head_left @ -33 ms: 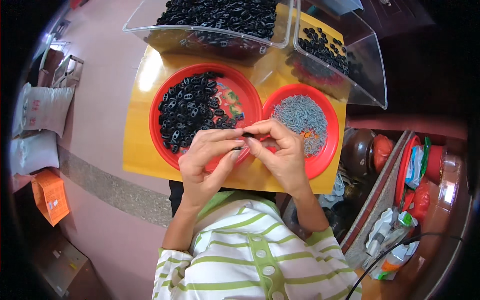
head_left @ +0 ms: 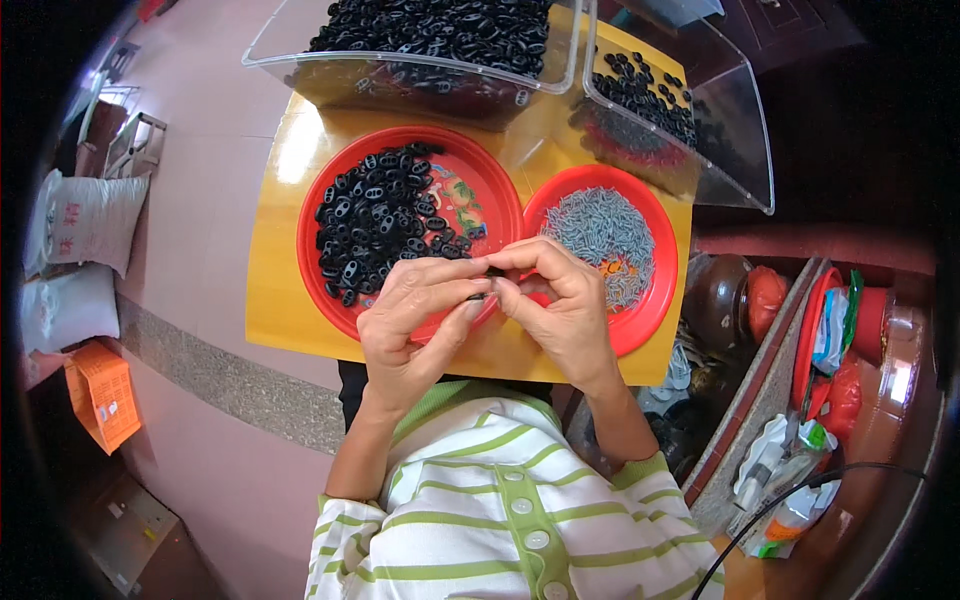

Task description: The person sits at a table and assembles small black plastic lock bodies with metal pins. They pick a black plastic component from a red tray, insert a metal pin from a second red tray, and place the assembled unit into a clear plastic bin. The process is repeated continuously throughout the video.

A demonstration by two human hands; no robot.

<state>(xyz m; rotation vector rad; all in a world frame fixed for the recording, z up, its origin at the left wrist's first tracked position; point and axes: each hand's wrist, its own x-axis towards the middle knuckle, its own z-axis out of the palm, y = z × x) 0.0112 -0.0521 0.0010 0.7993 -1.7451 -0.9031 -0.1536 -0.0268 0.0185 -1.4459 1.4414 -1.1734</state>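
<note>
Watching remotely from above, I see two bare hands meeting over the near edge of a yellow tabletop [head_left: 270, 300]. I have the left hand [head_left: 405, 312] with its thumb and fingers pinching a small black piece [head_left: 495, 271], and the right hand [head_left: 560, 308] with thumb and forefinger closed on it from the other side. The fingertips cover most of it, so I cannot tell whether a second piece is held too.

Behind the left hand, I find a large red plate [head_left: 505, 190], its left part heaped with black oval pieces [head_left: 365, 225], some showing two holes. Just beside it, behind the right hand, a smaller red plate [head_left: 658, 300] holds many thin grey pins [head_left: 600, 225].

Farther back, I make out a clear bin [head_left: 325, 82] deep in black pieces and, to its right, another clear tub [head_left: 740, 130] with fewer
</note>
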